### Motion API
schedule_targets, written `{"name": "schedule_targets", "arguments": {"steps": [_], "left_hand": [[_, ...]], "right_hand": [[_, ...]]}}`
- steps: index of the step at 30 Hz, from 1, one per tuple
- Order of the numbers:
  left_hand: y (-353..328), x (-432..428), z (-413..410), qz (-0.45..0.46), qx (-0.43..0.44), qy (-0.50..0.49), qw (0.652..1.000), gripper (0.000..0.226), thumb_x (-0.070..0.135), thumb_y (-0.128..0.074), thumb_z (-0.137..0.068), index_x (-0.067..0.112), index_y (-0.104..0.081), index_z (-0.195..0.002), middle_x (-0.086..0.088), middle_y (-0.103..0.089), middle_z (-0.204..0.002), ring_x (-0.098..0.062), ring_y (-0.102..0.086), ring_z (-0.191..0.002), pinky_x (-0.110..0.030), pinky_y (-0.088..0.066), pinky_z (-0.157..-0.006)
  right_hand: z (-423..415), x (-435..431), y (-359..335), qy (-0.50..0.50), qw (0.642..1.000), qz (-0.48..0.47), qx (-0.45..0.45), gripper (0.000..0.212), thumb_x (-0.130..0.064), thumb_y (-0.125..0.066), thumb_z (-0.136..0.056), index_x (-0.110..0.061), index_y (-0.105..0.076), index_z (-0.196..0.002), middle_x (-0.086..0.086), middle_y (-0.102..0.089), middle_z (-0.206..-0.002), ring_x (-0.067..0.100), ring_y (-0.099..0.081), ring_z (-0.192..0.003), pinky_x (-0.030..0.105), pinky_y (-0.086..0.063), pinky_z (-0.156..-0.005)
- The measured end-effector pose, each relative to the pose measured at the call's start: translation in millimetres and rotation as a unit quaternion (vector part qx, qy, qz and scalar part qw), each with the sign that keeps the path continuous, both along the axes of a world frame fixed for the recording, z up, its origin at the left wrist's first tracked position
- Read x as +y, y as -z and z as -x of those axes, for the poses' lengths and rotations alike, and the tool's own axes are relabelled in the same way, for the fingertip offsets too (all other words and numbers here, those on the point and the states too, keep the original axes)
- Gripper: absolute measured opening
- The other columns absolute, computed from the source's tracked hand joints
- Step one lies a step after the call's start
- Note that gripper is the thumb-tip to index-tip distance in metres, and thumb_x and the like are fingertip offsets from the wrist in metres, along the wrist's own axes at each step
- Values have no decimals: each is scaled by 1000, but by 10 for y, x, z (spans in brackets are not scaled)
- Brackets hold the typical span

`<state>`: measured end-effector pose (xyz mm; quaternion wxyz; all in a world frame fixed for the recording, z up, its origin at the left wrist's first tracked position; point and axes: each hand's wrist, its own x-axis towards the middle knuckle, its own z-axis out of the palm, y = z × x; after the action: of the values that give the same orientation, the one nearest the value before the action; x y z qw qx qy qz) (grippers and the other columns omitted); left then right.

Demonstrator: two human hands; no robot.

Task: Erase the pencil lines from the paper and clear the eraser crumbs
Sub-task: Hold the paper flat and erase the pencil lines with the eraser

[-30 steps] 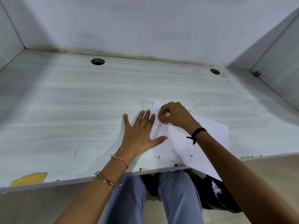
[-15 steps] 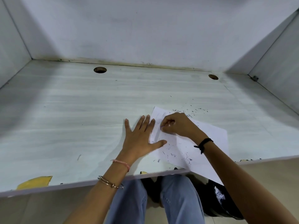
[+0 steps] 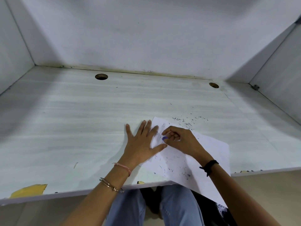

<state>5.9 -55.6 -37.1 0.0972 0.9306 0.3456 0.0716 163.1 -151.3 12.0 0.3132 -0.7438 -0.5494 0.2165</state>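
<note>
A white sheet of paper (image 3: 210, 149) lies at an angle on the desk, its near corner hanging over the front edge. My left hand (image 3: 141, 145) presses flat on the paper's left edge with fingers spread. My right hand (image 3: 180, 141) is closed on a small blue eraser (image 3: 164, 138), whose tip touches the paper near its far left corner. Faint grey pencil smudges (image 3: 160, 129) show just beyond the eraser. Dark eraser crumbs (image 3: 177, 167) lie on the near part of the sheet, and more crumbs (image 3: 187, 121) are scattered on the desk past the paper's far edge.
The pale wood-grain desk (image 3: 81, 128) is walled at the back and both sides. Two round cable holes (image 3: 101, 76) (image 3: 213, 85) sit near the back. A chipped yellow patch (image 3: 29, 190) marks the front left edge. My legs in jeans (image 3: 154, 207) are under the desk.
My right hand with the eraser has slid nearer and to the left over the paper's far corner. My head has tilted up, so the desk sits lower in view. My left hand stays flat.
</note>
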Motion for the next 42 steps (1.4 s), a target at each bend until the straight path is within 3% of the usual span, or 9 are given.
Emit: {"name": "schedule_targets", "arguments": {"steps": [3,6,12,16,20,23,28,32,42], "left_hand": [[32,8,-18,-3,20,-3,1000,100,87,2,-71,32,6,-154,2,14,-163,-15,16,-149,-70,10,-109],[56,11,-30,-9,18,-1,1000,107,88,9,-65,29,7,-155,1,13,-163,-15,15,-149,-72,8,-108],[41,28,-38,2,22,4,1000,104,90,-5,-73,27,9,-154,0,15,-162,-17,15,-149,-71,13,-107],[82,40,-38,-3,10,-1,1000,107,90,4,-68,27,7,-155,1,13,-163,-15,15,-149,-72,11,-107],[46,26,-45,8,11,1,1000,100,86,-8,-75,27,7,-155,1,13,-163,-16,14,-149,-71,11,-108],[43,18,-32,9,3,3,1000,98,86,-12,-77,29,6,-155,2,11,-163,-15,14,-149,-71,12,-107],[38,31,-36,0,14,2,1000,101,87,-10,-76,26,5,-155,1,11,-163,-16,12,-150,-71,13,-107],[54,31,-26,-1,0,1,1000,105,90,-1,-71,27,5,-155,2,9,-164,-16,11,-150,-72,12,-107],[19,25,-32,6,7,3,1000,103,87,-7,-74,26,4,-156,1,10,-163,-16,12,-150,-71,14,-107]], "right_hand": [[47,158,-74,48,999,0,6,11,-12,-72,-77,-20,-71,-84,-9,-67,-75,-5,-57,-63,4,-43,-62],[194,255,-45,-11,999,19,-35,9,-9,-71,-77,-17,-73,-81,-5,-69,-77,-2,-58,-65,8,-43,-62],[79,478,-167,22,993,35,-110,9,-5,-68,-78,-6,-75,-84,5,-70,-80,3,-52,-58,5,-37,-50],[137,414,-219,-58,990,84,-97,6,-8,-72,-75,-10,-75,-79,-5,-65,-67,-1,-52,-50,9,-37,-51],[94,486,-229,-12,993,52,-106,7,-6,-70,-76,-7,-75,-82,-3,-64,-72,-2,-51,-49,8,-36,-48],[172,488,-236,-62,987,87,-123,6,-5,-69,-75,-7,-74,-76,-10,-59,-61,-3,-50,-46,9,-34,-46],[58,569,-297,-10,988,79,-135,8,-3,-70,-74,-7,-75,-78,1,-68,-76,3,-52,-56,8,-34,-49],[138,547,-285,-72,983,118,-122,6,-6,-72,-73,-9,-75,-76,-6,-62,-63,-2,-49,-47,9,-34,-45],[61,630,-265,-23,988,92,-125,4,-8,-71,-73,-9,-74,-77,3,-70,-72,5,-50,-52,17,-37,-53]]}}
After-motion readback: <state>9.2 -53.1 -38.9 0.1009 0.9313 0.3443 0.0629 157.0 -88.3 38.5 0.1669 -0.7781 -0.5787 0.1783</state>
